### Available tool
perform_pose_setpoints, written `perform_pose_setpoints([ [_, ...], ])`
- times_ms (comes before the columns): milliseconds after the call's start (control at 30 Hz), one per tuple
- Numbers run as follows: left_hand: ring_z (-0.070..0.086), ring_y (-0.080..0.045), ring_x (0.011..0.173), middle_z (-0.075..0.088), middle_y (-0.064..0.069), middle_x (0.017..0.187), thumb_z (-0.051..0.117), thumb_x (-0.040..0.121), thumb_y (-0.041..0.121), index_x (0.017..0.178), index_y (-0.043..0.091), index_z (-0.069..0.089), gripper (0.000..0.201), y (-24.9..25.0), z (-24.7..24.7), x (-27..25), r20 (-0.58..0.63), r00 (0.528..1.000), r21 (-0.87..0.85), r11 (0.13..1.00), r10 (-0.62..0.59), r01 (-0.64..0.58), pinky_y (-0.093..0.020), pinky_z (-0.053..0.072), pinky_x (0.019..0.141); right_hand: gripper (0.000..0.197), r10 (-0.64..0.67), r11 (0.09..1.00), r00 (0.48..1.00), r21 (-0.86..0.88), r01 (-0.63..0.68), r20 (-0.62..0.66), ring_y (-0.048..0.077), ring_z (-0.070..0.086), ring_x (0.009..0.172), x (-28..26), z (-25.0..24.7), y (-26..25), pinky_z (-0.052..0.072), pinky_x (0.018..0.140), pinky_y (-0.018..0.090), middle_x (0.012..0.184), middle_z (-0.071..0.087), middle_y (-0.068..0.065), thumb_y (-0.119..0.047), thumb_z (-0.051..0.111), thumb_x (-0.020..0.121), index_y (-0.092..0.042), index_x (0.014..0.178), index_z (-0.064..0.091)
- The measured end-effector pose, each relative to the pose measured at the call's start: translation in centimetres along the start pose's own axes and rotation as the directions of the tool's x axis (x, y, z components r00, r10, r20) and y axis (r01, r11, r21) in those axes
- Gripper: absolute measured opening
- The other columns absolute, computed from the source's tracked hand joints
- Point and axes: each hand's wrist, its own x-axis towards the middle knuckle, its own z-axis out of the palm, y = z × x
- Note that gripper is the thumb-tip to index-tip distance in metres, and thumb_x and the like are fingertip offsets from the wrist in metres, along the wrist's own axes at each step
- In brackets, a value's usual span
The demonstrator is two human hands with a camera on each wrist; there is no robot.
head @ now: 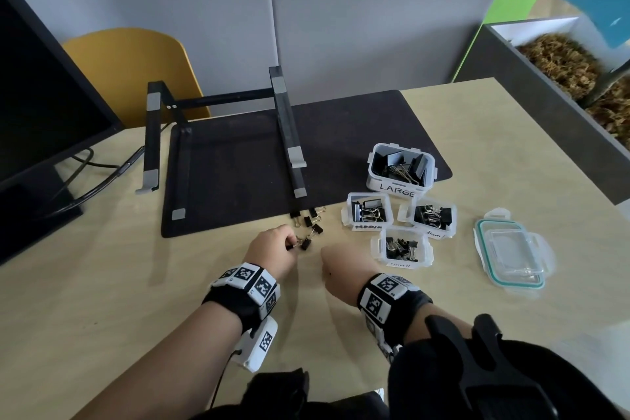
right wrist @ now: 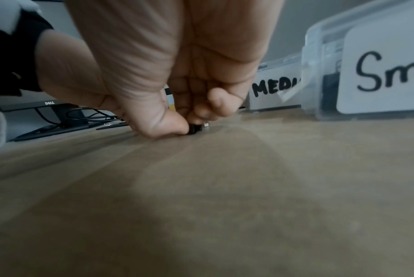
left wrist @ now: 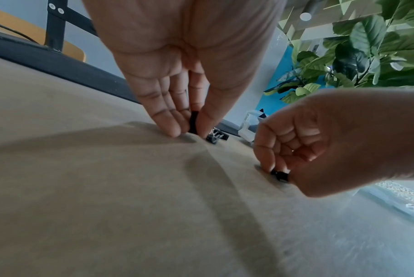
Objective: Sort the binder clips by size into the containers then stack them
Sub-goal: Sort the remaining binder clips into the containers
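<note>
Several small black binder clips lie loose on the wooden table just in front of the dark mat. My left hand reaches down to the nearest of them, and its thumb and fingers pinch a small black clip against the table. My right hand is curled beside it and pinches another small clip between thumb and fingertips at the table top. To the right stand four open containers with clips inside: LARGE, a medium one, a second medium one and the small one.
Stacked clear lids lie at the right of the containers. A black laptop stand sits on the dark mat. A monitor with cables stands at the left; a planter box borders the table at the right.
</note>
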Motion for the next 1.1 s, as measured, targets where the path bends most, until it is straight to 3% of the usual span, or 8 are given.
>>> perform_pose_setpoints([
  [133,0.062,-0.022,0.089,0.068,-0.002,0.094,0.056,0.081,0.013,0.092,0.02,0.063,0.014,0.4,0.1,0.0,-0.002,1.0,-0.022,1.0,-0.009,0.009,-0.029,0.049,0.076,0.019,-0.019,1.0,0.999,0.024,0.018,0.043,0.028,0.053,0.1,-0.5,-0.6,0.3,0.05,0.08,0.037,0.104,0.057,0.011,-0.009,0.041,0.087,-0.009,0.103,0.051],
  [267,0.063,-0.022,0.09,0.069,-0.002,0.094,0.058,0.082,0.011,0.091,0.018,0.063,0.013,0.9,0.0,0.0,-0.002,1.0,-0.032,0.999,-0.001,0.001,-0.03,0.049,0.078,0.022,-0.013,0.994,1.0,0.104,0.013,-0.002,0.023,0.049,0.091,-1.0,-2.0,0.7,0.041,0.071,0.029,0.104,0.056,0.009,-0.006,0.046,0.08,-0.01,0.101,0.05],
  [433,0.062,-0.021,0.091,0.069,-0.001,0.093,0.057,0.081,0.01,0.084,0.021,0.061,0.012,1.2,0.3,0.0,-0.02,1.0,-0.046,0.999,0.0,-0.001,-0.025,0.045,0.076,0.014,0.116,0.972,0.98,0.223,-0.078,-0.164,0.018,0.049,0.083,-2.1,-5.3,3.6,0.039,0.069,0.026,0.096,0.055,0.001,-0.009,0.048,0.079,-0.015,0.092,0.05],
  [533,0.063,-0.021,0.089,0.069,-0.001,0.092,0.057,0.081,0.01,0.081,0.022,0.06,0.012,1.5,0.5,-0.1,-0.029,1.0,-0.064,0.998,0.006,-0.007,-0.026,0.047,0.076,0.013,0.197,0.962,0.969,0.221,-0.161,-0.15,0.019,0.047,0.081,-2.6,-6.1,5.8,0.036,0.066,0.027,0.091,0.05,-0.001,-0.01,0.05,0.078,-0.018,0.089,0.047],
  [667,0.063,-0.022,0.088,0.07,-0.001,0.09,0.057,0.081,0.01,0.08,0.023,0.058,0.013,1.6,0.7,0.1,-0.025,1.0,-0.054,0.999,0.003,-0.004,-0.027,0.047,0.075,0.024,0.198,0.956,0.973,0.244,-0.164,-0.119,0.019,0.046,0.098,-3.4,-6.0,7.7,0.037,0.079,0.024,0.098,0.045,-0.004,-0.014,0.055,0.077,-0.017,0.101,0.053],
  [833,0.063,-0.02,0.087,0.07,-0.001,0.091,0.06,0.082,0.011,0.088,0.016,0.066,0.011,1.7,0.7,0.3,-0.047,0.999,-0.071,0.997,0.014,-0.018,-0.025,0.047,0.074,0.057,0.225,0.961,0.965,0.197,-0.197,-0.134,0.019,0.034,0.122,-4.8,-6.9,9.8,0.034,0.1,0.029,0.124,0.044,-0.003,-0.035,0.067,0.073,-0.025,0.125,0.046],
  [967,0.057,-0.014,0.082,0.068,-0.002,0.092,0.061,0.084,0.01,0.09,0.012,0.069,0.01,4.5,1.0,0.2,-0.067,0.982,-0.086,0.979,0.178,-0.184,-0.024,0.048,0.075,0.062,0.214,0.953,0.973,0.235,-0.19,-0.081,0.018,0.033,0.128,-5.2,-6.4,10.8,0.032,0.108,0.031,0.132,0.045,-0.003,-0.039,0.071,0.074,-0.025,0.13,0.048],
  [1100,0.059,-0.013,0.084,0.067,-0.001,0.095,0.06,0.086,0.013,0.093,0.012,0.068,0.011,8.2,2.2,-0.3,-0.011,0.949,-0.125,0.941,0.316,-0.315,-0.025,0.05,0.079,0.062,0.199,0.949,0.977,0.262,-0.173,-0.076,0.017,0.034,0.13,-5.0,-6.2,11.0,0.033,0.108,0.031,0.134,0.043,-0.003,-0.038,0.072,0.075,-0.024,0.131,0.048],
])
